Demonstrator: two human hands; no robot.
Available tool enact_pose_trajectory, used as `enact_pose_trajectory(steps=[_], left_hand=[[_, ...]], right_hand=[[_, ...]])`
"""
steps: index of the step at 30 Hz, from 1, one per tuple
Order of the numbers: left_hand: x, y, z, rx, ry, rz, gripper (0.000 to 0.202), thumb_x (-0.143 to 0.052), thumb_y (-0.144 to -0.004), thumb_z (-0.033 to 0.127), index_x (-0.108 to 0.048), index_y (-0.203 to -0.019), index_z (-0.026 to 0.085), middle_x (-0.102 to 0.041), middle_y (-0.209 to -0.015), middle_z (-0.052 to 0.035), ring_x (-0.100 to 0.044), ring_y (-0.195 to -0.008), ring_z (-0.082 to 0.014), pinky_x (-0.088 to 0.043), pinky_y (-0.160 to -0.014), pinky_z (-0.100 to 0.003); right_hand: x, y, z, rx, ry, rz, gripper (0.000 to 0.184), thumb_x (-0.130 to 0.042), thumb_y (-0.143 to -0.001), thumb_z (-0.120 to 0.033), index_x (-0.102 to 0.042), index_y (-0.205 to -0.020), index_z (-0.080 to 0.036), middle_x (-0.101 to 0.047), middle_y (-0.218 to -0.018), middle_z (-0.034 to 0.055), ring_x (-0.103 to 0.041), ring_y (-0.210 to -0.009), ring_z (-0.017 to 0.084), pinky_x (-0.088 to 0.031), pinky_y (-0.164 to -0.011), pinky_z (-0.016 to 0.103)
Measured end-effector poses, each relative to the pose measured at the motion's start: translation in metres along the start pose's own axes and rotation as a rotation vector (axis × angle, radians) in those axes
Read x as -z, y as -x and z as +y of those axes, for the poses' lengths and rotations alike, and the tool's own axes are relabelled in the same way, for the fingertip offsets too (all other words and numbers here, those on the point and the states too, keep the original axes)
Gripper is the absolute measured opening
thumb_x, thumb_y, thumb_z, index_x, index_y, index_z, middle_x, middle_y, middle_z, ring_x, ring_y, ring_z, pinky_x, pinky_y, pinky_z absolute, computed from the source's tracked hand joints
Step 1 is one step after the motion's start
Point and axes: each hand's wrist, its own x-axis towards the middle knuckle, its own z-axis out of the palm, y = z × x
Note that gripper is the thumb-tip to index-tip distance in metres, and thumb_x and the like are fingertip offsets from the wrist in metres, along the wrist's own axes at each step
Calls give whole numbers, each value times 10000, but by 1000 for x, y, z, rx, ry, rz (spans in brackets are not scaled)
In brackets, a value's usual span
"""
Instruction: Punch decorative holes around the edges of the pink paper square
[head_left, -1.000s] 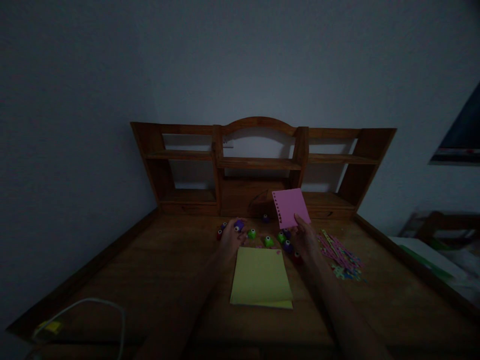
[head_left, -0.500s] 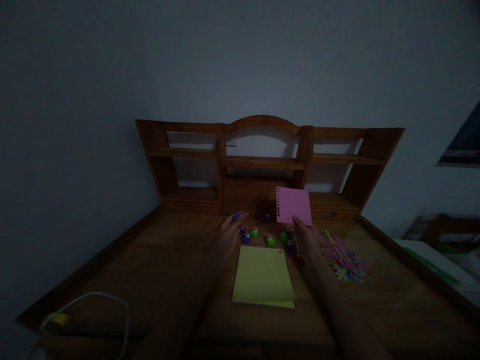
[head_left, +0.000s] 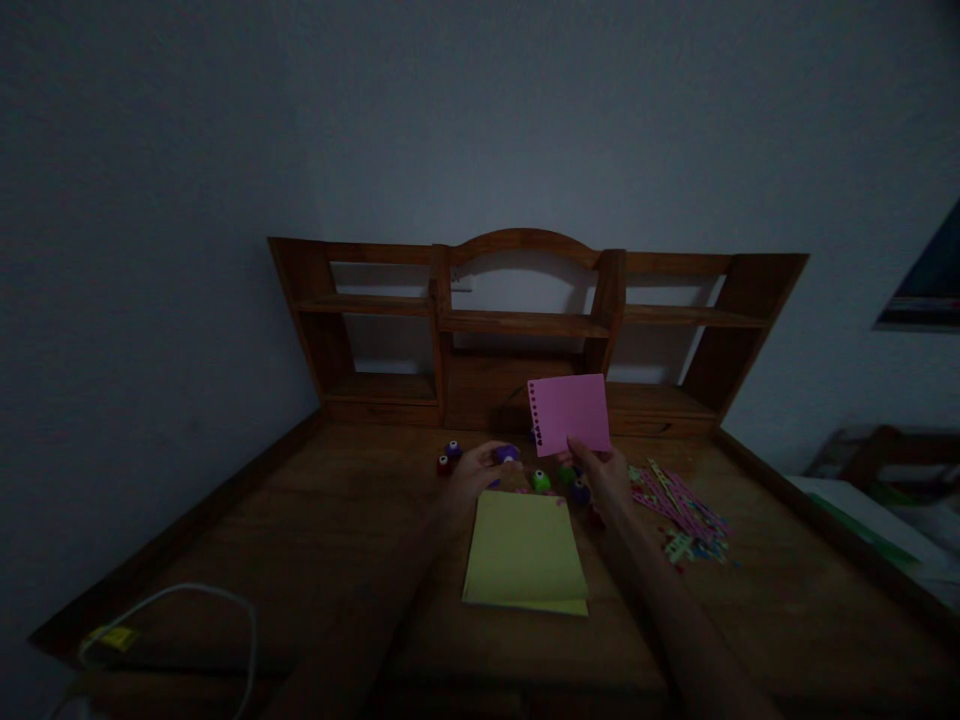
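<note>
My right hand pinches the lower edge of a pink sheet of paper, held upright above the desk; a row of small holes runs down its left edge. In my left hand is a small purple paper punch, just left of the sheet and apart from it. A green punch with a white eye-like spot stands between my hands. More punches sit partly hidden by my right hand. Below lies a stack of yellow paper, with pink bits at its top edge.
A red punch and a dark purple punch stand left of my left hand. To the right lies a pile of pink strips with small coloured pieces. The wooden shelf unit backs the desk. A white cable curves at the front left.
My left hand has moved right and down with the purple punch, uncovering two punches on its left. My right hand has brought the pink sheet left, slightly tilted.
</note>
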Motion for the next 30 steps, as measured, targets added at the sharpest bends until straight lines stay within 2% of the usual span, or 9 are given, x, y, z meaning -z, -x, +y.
enact_pose_trajectory(steps=[4,8,14,20,30], left_hand=[[-4,5,2,22,-13,-74,479,-876,-555,244,-663,-973,150,-692,-974,-85,-664,-805,-194,-519,-718,-304],[-6,10,5,18,-24,-152,481,-853,-607,277,-642,-1020,150,-684,-1015,-96,-669,-815,-203,-518,-716,-308],[-7,10,8,4,-42,-120,486,-861,-593,290,-645,-1003,142,-683,-1003,-88,-665,-821,-198,-513,-691,-282],[-6,12,9,41,-39,-141,487,-843,-628,308,-627,-1040,161,-685,-998,-84,-679,-774,-195,-523,-684,-299],[-9,14,9,63,-49,-178,528,-863,-594,310,-632,-1041,148,-692,-925,-83,-685,-784,-216,-518,-679,-301]], right_hand=[[-1,2,1,15,58,-37,324,-740,-735,-473,-687,-777,-156,-741,-738,91,-692,-658,203,-544,-678,305],[-4,2,3,47,131,-49,351,-754,-711,-483,-684,-814,-155,-742,-749,87,-693,-677,218,-543,-668,316],[-6,2,3,54,146,-66,383,-757,-701,-481,-684,-884,-152,-743,-781,86,-700,-692,224,-542,-666,318],[-9,4,2,57,143,-89,393,-759,-692,-478,-685,-895,-150,-740,-779,84,-696,-695,233,-550,-659,334],[-11,6,7,47,150,-113,404,-759,-688,-478,-683,-910,-149,-737,-845,82,-684,-722,223,-544,-646,315]])
